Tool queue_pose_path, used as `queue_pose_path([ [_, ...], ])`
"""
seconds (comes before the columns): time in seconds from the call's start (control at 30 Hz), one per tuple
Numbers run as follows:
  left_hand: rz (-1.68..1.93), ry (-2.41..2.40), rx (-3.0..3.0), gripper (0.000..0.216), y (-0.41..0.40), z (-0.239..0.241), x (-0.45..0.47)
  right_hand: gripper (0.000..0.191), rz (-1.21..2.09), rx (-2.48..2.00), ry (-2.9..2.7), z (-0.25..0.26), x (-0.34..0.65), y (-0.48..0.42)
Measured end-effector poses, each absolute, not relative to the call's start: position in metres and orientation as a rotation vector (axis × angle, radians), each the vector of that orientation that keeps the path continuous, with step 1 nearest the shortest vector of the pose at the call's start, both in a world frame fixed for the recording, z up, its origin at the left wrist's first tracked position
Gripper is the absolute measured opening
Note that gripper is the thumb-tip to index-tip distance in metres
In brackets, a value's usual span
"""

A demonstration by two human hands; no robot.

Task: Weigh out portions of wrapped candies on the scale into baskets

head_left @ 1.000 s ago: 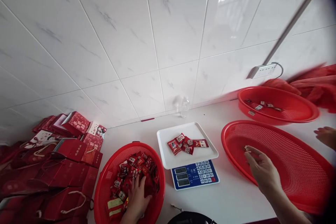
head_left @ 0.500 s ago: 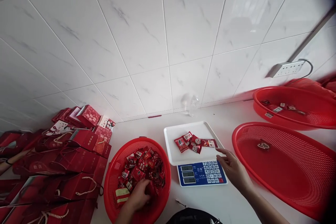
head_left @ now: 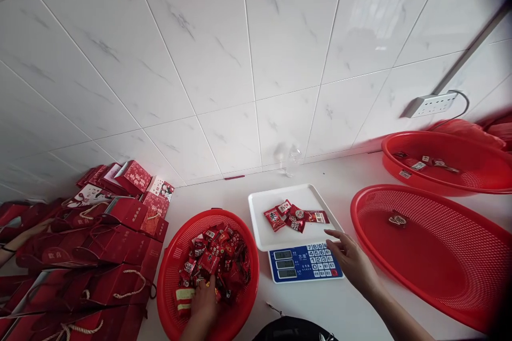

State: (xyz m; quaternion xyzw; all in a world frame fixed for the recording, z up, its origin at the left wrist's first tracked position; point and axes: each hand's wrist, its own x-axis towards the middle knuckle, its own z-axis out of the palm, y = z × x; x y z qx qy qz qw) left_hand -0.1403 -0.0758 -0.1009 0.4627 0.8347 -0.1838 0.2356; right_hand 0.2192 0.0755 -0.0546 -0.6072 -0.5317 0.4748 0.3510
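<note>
My left hand (head_left: 205, 301) is down inside the round red basket (head_left: 166, 272), its fingers stretched among red-wrapped snack packets (head_left: 210, 261). Its fingertips are partly hidden, and I see nothing held in it. Right of that basket stands a digital scale (head_left: 306, 265) with a blue keypad panel. On the scale's white tray (head_left: 288, 242) lie several small red packets (head_left: 295, 216), bunched together except for a longer one pointing right. Beside the keypad's right edge my right hand (head_left: 354, 261) hovers, fingers extended and apart, with nothing in it.
Red gift boxes (head_left: 124, 245) with rope handles are stacked at left, where another person's hand (head_left: 34, 230) reaches in. Two red oval baskets (head_left: 432, 272) at right hold a few small items. A clear glass object (head_left: 294, 154) stands by the tiled wall, and a power strip (head_left: 432, 104) is mounted there.
My left hand has shifted slightly left within the basket, and its fingers have straightened from a curled pose. My right hand stays by the scale. The other person's hand reaches further over the boxes.
</note>
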Motion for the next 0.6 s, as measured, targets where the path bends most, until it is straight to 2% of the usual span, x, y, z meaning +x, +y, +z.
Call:
queue_pose_path([
  [0.23, 0.148, 2.08, 1.132, 0.026, -0.078, -0.125, -0.164, 0.044, 1.206, -1.619, -1.448, -0.055, 0.226, 0.067],
  [0.3, 0.26, 2.047, 1.078, 0.017, -0.076, -0.129, -0.164, 0.043, 1.194, -1.641, -1.466, -0.054, 0.228, 0.066],
  [0.37, 0.351, 2.017, 1.04, 0.023, -0.073, -0.129, -0.162, 0.042, 1.19, -1.648, -1.483, -0.054, 0.228, 0.065],
  [0.5, 0.45, 2.021, 0.923, 0.059, -0.064, -0.12, -0.155, 0.038, 1.217, -1.632, -1.51, -0.055, 0.226, 0.063],
  [0.6, 0.525, 1.962, 0.821, 0.063, -0.059, -0.105, -0.147, 0.034, 1.214, -1.628, -1.536, -0.055, 0.223, 0.061],
])
